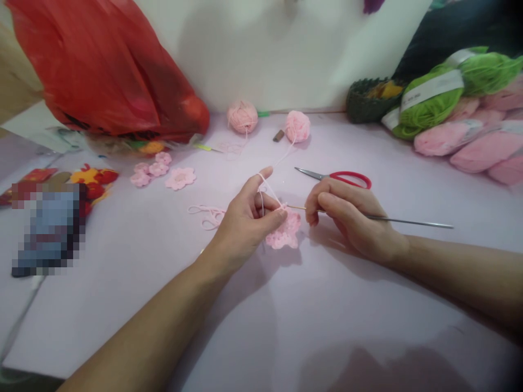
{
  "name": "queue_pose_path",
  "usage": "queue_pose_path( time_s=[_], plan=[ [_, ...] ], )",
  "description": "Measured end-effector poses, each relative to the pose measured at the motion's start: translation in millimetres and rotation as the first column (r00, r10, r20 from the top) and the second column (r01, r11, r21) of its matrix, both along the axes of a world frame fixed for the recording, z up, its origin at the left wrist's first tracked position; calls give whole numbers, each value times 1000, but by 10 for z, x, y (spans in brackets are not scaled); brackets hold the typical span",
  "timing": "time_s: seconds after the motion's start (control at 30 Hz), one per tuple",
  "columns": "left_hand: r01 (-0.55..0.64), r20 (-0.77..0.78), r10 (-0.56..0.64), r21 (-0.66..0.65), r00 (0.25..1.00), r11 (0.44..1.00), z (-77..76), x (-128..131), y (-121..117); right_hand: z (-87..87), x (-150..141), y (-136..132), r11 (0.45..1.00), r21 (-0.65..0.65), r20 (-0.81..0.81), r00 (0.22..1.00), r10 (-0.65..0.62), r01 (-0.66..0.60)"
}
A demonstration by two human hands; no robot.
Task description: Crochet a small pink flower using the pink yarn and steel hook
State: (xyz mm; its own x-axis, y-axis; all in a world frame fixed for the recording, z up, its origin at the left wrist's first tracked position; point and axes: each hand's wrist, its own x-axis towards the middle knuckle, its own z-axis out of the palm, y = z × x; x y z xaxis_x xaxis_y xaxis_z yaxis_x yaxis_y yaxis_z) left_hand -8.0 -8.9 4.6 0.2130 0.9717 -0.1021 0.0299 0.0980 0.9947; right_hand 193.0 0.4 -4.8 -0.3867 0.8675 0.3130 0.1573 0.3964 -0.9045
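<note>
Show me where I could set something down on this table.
The widest bare stretch of lilac tabletop lies below the left hand and right hand, toward the near edge. A smaller patch sits between the red-handled scissors and the pink yarn skeins. It is crowded around the crochet flowers.

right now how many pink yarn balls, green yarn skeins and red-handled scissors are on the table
pink yarn balls: 2
green yarn skeins: 2
red-handled scissors: 1
total: 5
</note>
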Motion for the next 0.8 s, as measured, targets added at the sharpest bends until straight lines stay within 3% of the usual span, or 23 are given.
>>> queue_pose_path(
  time_s=[0.8],
  plan=[
    [20, -30, -20, 5, 999, 1000, 1, 12, -11, 5, 4, -6, 999, -34, -5, 999, 33, -33]
  ],
)
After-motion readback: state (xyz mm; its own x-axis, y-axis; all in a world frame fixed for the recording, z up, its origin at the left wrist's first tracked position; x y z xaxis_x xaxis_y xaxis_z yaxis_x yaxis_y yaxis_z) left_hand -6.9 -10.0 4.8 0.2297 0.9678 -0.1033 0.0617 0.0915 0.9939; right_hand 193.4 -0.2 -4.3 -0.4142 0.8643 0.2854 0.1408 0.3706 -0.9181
